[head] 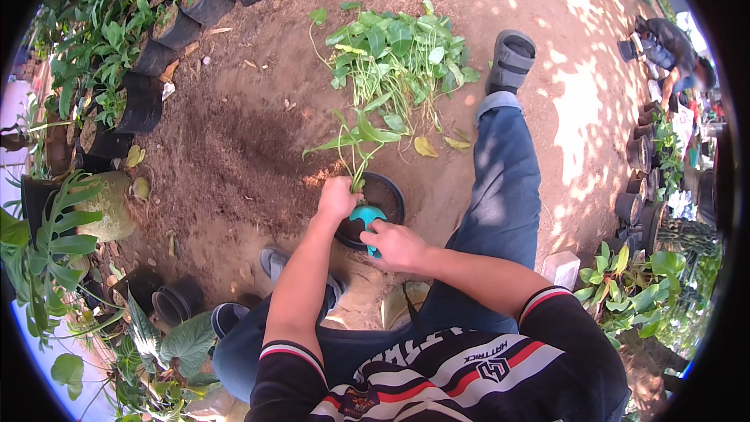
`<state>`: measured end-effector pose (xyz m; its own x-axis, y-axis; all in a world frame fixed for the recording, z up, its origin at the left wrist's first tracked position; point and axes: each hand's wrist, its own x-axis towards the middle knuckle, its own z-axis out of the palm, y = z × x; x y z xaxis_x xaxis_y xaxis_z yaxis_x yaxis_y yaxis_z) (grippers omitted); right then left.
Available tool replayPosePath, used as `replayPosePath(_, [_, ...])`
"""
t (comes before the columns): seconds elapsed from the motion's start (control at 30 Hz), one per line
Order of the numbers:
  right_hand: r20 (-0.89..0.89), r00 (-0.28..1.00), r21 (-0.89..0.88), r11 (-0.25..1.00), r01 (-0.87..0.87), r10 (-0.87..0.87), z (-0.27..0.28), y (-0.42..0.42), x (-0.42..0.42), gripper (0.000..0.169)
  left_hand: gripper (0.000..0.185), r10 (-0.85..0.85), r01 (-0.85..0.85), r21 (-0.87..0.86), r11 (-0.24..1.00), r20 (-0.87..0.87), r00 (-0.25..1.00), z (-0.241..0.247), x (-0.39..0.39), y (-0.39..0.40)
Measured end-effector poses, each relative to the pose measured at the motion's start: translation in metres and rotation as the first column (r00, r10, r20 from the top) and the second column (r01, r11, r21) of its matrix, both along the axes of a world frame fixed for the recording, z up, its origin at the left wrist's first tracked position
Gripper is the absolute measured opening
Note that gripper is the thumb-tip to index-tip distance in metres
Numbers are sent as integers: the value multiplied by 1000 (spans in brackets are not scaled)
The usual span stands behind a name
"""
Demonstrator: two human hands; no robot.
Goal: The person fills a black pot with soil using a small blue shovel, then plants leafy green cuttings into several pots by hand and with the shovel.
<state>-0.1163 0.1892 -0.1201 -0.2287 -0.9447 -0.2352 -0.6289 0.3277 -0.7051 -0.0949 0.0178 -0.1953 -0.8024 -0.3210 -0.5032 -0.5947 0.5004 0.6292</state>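
My left hand (340, 198) grips the stems of a leafy green cutting (362, 138) over the far side of a round black plant pot (401, 202). In my right hand (398, 244) is the handle of a turquoise hand tool (367, 214), perhaps a small rake or trowel; its head is over the pot, close to the base of the stems. Dark soil (382, 192) shows inside the pot. My fingers and the tool hide part of the soil, so I cannot tell how deep the stems sit.
Beyond the pot lies a heap of leafy cuttings (398, 50) on bare earth. Black pots with plants (140, 102) curve along the left. My sandalled foot (511, 58) is right of the heap. Another person (674, 50) bends over at far right, near more pots (630, 206).
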Motion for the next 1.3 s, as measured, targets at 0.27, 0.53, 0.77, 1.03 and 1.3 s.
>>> replayPosePath(0.27, [16,999,0,1000,-28,28,1,1,-4,32,19,-25,26,-26,999,28,999,6,-4,7])
replayPosePath(0.53, [25,999,18,999,-36,36,7,-3,-7,32,19,-24,24,1,1000,31,999,0,-3,8])
replayPosePath(0.77, [46,999,25,1000,-15,14,11,-4,-13,31,17,-35,39,-93,995,50,998,7,-9,14])
replayPosePath(1.03, [61,998,56,998,-33,30,17,-8,-15,31,16,-77,81,-94,992,55,996,7,-10,13])
replayPosePath(1.3, [35,999,29,999,-26,25,19,-7,-12,31,16,-98,109,-93,990,117,988,11,-14,14])
